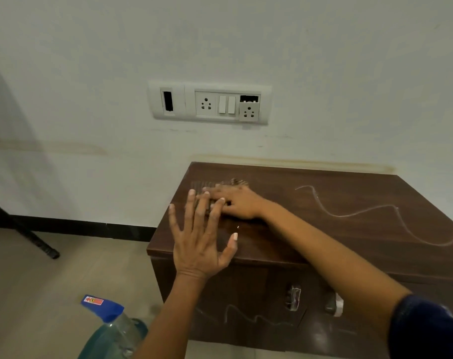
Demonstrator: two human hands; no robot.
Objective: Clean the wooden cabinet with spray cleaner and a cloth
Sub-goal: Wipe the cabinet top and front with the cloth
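At the bottom left of the frame, nearest the camera, a spray bottle (pixel 111 330) with a blue trigger head and a clear body is partly cut off by the frame edge; what it rests on cannot be told. Rising from the bottom centre, the left forearm ends in the left hand (pixel 199 242), palm down, fingers spread apart and extended, gripping nothing, over the front left part of the cabinet top. From the lower right, the right arm, in a dark blue sleeve (pixel 424 330), crosses the front edge diagonally toward mid-frame. The right hand (pixel 235 203) lies flat, fingers together, pressed onto a brown, blurred cloth (pixel 233 183) that shows only at the fingertips and is barely distinguishable from the wood. The left fingertips overlap the right fingers in the picture; contact cannot be told.

The wooden cabinet (pixel 336 242) is dark brown and fills the centre right. Its top carries a pale wavy line (pixel 375 211) toward the right; a similar line marks the front face lower down. Two taped handles (pixel 294 297) show on the front, partly hidden by the right arm.

Behind, a pale tiled floor (pixel 39 281) meets a black skirting (pixel 77 225). A dark slanted leg (pixel 26 234) stands at mid-left. On the white wall (pixel 323 60), above the cabinet, is a socket and switch panel (pixel 209 103).
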